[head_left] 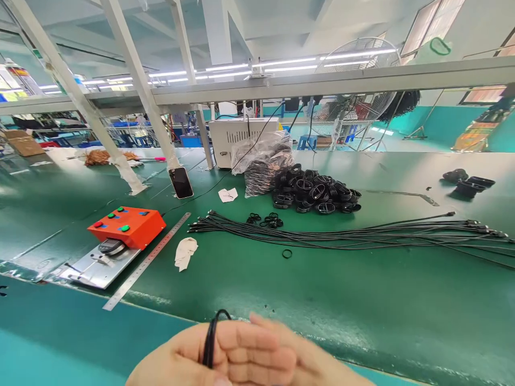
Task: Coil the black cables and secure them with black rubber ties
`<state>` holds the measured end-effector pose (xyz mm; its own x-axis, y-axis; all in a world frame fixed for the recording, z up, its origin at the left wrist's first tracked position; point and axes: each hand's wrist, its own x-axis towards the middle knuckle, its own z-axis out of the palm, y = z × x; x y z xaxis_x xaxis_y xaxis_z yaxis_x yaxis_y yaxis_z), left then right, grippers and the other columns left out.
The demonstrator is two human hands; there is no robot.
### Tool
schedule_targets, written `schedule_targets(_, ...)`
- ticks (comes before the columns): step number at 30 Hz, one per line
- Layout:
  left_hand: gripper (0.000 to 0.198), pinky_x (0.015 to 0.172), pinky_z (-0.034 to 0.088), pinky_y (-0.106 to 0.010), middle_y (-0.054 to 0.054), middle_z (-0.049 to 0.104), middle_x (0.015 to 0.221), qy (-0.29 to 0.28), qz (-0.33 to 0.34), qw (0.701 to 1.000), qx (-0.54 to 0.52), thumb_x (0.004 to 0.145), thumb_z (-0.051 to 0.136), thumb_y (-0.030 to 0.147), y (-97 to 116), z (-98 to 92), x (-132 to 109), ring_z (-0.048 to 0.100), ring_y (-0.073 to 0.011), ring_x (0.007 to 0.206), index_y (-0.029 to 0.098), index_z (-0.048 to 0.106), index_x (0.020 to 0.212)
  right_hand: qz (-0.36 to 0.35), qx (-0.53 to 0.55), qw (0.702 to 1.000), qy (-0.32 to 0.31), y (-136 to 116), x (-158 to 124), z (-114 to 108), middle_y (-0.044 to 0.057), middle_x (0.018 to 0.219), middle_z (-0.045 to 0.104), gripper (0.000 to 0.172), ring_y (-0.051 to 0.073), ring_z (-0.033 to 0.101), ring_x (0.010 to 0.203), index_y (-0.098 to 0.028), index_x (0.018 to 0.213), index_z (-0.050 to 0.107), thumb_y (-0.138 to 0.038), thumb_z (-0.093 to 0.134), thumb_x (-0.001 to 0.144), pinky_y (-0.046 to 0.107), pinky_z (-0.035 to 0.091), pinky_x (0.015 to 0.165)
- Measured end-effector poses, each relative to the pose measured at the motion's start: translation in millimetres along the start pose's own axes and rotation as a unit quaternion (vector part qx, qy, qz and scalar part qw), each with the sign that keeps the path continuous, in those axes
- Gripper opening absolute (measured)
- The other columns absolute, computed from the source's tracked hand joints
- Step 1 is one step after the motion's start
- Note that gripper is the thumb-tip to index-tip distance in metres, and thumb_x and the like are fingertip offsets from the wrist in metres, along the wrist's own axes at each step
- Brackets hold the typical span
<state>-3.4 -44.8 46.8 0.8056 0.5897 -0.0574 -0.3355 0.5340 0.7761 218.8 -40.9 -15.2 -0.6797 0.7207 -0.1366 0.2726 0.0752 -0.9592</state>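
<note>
The left hand (189,356) and right hand (300,346) are pressed together at the bottom of the view, just off the near edge of the green-matted surface (362,284). The left hand pinches one looped black cable (210,340) upright; whether the right hand grips it too cannot be told. Beyond lie one bundle of many black cables (341,233), one heap of black rubber rings (316,193), a few small rings (265,220) and one lone ring (287,253). One orange button box (126,228) sits on one steel plate (100,271), beside one steel ruler (145,261), one white cloth (185,253) and one smartphone (181,182). One clear bag of black parts (265,163) rests against one white machine (241,139). Overhead, white steel beams and strip lights span the room, with one large fan (348,107) behind.
</note>
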Motion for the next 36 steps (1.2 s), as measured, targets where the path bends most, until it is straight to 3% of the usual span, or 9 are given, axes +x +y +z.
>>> schedule_targets(3, 0.047, 0.113, 0.028, -0.049, -0.015, 0.060, 0.134, -0.010, -0.070, 0.997, 0.013, 0.081, 0.063, 0.020, -9.8, 7.1, 12.0, 0.050, -0.0328, 0.128, 0.016, 0.061, 0.127, -0.037, 0.074, 0.991, 0.105, -37.9, -2.2, -30.1, 0.002, 0.151, 0.035, 0.048, 0.017, 0.034, 0.137, -0.031, 0.145, 0.034, -0.037, 0.040, 0.098, 0.034, 0.028, 0.110)
schedule_targets(6, 0.042, 0.112, 0.030, -0.051, -0.014, 0.062, 0.131, -0.021, -0.087, 0.995, 0.040, 0.081, 0.065, 0.023, -18.7, 6.0, 21.8, 0.051, -0.0329, 0.127, 0.017, 0.064, 0.123, -0.078, 0.017, 0.997, 0.023, -67.6, 7.4, -38.8, 0.002, 0.138, 0.052, 0.038, 0.018, 0.050, 0.121, -0.030, 0.132, 0.054, -0.040, 0.048, 0.095, 0.032, 0.038, 0.102)
schedule_targets(9, 0.037, 0.110, 0.035, -0.048, -0.010, 0.064, 0.129, -0.010, -0.081, 0.994, 0.077, 0.084, 0.065, 0.026, -22.7, -0.2, 24.2, 0.053, -0.0313, 0.126, 0.021, 0.066, 0.120, -0.066, -0.040, 0.996, -0.051, -77.2, 21.0, -35.9, 0.002, 0.107, 0.069, 0.033, 0.017, 0.062, 0.092, -0.024, 0.111, 0.069, -0.044, 0.061, 0.086, 0.025, 0.048, 0.082)
schedule_targets(12, 0.035, 0.107, 0.040, -0.042, -0.006, 0.064, 0.130, 0.024, -0.086, 0.977, 0.194, 0.089, 0.058, 0.028, -20.4, -6.3, 22.0, 0.055, -0.0279, 0.124, 0.025, 0.064, 0.123, -0.029, -0.040, 0.996, -0.070, -72.8, 29.0, -34.6, 0.001, 0.090, 0.071, 0.027, 0.015, 0.062, 0.078, -0.022, 0.101, 0.072, -0.041, 0.062, 0.085, 0.022, 0.048, 0.069)
schedule_targets(16, 0.031, 0.101, 0.045, -0.038, -0.004, 0.070, 0.121, 0.049, -0.107, 0.925, 0.362, 0.092, 0.052, 0.027, -12.9, -10.1, 21.8, 0.060, -0.0255, 0.116, 0.025, 0.066, 0.119, 0.019, 0.029, 0.997, -0.063, -67.0, 31.8, -34.2, 0.001, 0.090, 0.070, 0.025, 0.013, 0.061, 0.071, -0.021, 0.103, 0.071, -0.033, 0.065, 0.082, 0.021, 0.047, 0.064)
schedule_targets(22, 0.042, 0.106, 0.040, -0.048, -0.011, 0.060, 0.135, -0.019, -0.096, 0.986, 0.132, 0.087, 0.060, 0.019, -12.3, -11.5, 30.4, 0.053, -0.0304, 0.126, 0.023, 0.059, 0.128, 0.047, 0.155, 0.986, -0.041, -61.3, 40.8, -33.2, 0.001, 0.079, 0.066, 0.032, 0.011, 0.058, 0.063, -0.017, 0.100, 0.064, -0.033, 0.072, 0.075, 0.021, 0.044, 0.058)
schedule_targets(28, 0.036, 0.102, 0.045, -0.040, -0.019, 0.064, 0.128, -0.033, -0.089, 0.995, -0.025, 0.083, 0.060, 0.021, -10.0, 2.2, 25.8, 0.060, -0.0305, 0.119, 0.011, 0.067, 0.117, -0.044, 0.154, 0.984, -0.078, -44.1, 45.0, -51.3, -0.003, 0.070, 0.056, 0.031, 0.009, 0.048, 0.065, -0.015, 0.081, 0.060, -0.045, 0.070, 0.078, 0.022, 0.039, 0.063)
schedule_targets(33, 0.039, 0.098, 0.047, -0.039, -0.017, 0.062, 0.131, 0.021, -0.078, 0.996, -0.046, 0.085, 0.053, 0.011, -8.0, 10.3, 24.4, 0.057, -0.0296, 0.121, 0.013, 0.063, 0.123, -0.078, 0.139, 0.982, 0.097, -36.7, 54.8, -42.8, -0.004, 0.070, 0.051, 0.020, 0.010, 0.042, 0.064, -0.017, 0.073, 0.060, -0.035, 0.066, 0.081, 0.021, 0.036, 0.060)
schedule_targets(36, 0.042, 0.095, 0.050, -0.036, -0.017, 0.061, 0.132, 0.030, -0.037, 0.996, -0.076, 0.085, 0.049, 0.004, -5.9, 8.4, 25.1, 0.058, -0.0291, 0.121, 0.012, 0.061, 0.124, -0.010, 0.157, 0.984, 0.083, -29.8, 57.1, -14.3, -0.001, 0.071, 0.054, 0.028, 0.011, 0.046, 0.063, -0.017, 0.077, 0.060, -0.043, 0.058, 0.086, 0.022, 0.038, 0.058)
